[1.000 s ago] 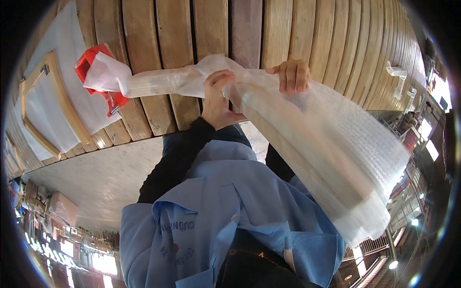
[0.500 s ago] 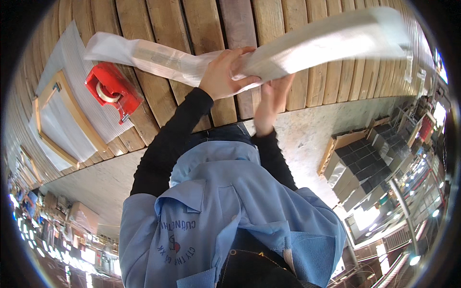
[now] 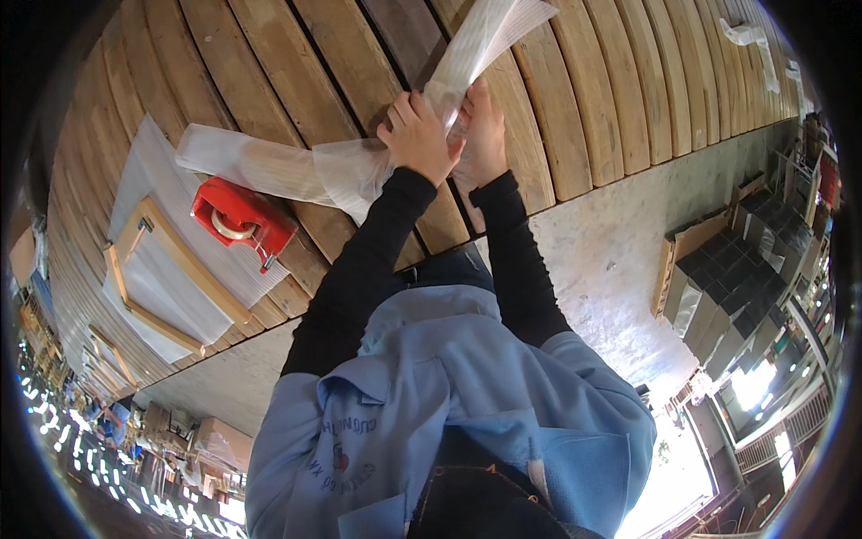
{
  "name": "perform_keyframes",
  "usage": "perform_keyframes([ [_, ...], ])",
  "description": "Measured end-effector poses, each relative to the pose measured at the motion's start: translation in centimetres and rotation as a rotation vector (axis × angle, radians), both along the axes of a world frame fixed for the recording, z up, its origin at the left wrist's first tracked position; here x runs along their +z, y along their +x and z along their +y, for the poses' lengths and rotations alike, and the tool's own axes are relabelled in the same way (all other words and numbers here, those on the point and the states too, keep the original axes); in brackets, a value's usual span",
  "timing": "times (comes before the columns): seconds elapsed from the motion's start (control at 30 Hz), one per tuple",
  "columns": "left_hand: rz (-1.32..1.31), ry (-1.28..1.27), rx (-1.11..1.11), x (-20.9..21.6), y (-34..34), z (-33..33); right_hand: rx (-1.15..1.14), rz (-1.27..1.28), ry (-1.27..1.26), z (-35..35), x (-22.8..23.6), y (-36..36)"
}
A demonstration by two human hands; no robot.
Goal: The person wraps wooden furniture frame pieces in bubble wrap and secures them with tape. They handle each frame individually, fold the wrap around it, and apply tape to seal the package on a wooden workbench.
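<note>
A long angled piece (image 3: pixel 260 163), wrapped in thin white translucent foam sheet, lies across the slatted wooden table (image 3: pixel 584 117). Its one end points left; the other rises away toward the far edge. My left hand (image 3: pixel 420 135) is closed over the wrapping at the bend, fingers curled on the far side. Close beside it, my right hand (image 3: pixel 485 135) grips the foam (image 3: pixel 480 49) from the right, its fingers partly hidden. What is inside the wrap cannot be made out here. Left of my hands sits a red tape dispenser (image 3: pixel 274 232) holding a roll of tape (image 3: pixel 235 229).
A flat foam sheet (image 3: pixel 144 175) lies at the left, with a light wooden frame (image 3: pixel 199 267) on it. Scraps of clear wrapping (image 3: pixel 750 38) lie at the far right. Beyond the table's near edge are concrete floor (image 3: pixel 593 242) and a pallet of dark stacked blocks (image 3: pixel 732 269).
The wrapped piece has turned: its right arm now points away from me instead of right. My hands have shifted with it, and my view has swung, moving table items rightward and down.
</note>
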State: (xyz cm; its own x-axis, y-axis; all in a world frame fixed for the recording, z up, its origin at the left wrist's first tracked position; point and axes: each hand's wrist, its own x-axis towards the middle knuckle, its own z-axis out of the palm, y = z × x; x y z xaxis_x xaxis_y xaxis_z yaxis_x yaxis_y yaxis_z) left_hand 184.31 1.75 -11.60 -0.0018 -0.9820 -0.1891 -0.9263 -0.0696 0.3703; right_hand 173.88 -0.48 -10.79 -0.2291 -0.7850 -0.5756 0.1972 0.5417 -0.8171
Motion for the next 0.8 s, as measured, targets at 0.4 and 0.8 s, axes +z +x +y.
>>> perform_keyframes([
  [0.4,-0.121,-0.299,0.208,-6.1,-1.1,0.7,0.845,0.535,-0.684,-0.6,12.4,13.0],
  [0.8,0.286,-0.207,0.219,-3.5,-0.8,0.9,1.613,0.064,0.216,6.9,0.7,29.4],
])
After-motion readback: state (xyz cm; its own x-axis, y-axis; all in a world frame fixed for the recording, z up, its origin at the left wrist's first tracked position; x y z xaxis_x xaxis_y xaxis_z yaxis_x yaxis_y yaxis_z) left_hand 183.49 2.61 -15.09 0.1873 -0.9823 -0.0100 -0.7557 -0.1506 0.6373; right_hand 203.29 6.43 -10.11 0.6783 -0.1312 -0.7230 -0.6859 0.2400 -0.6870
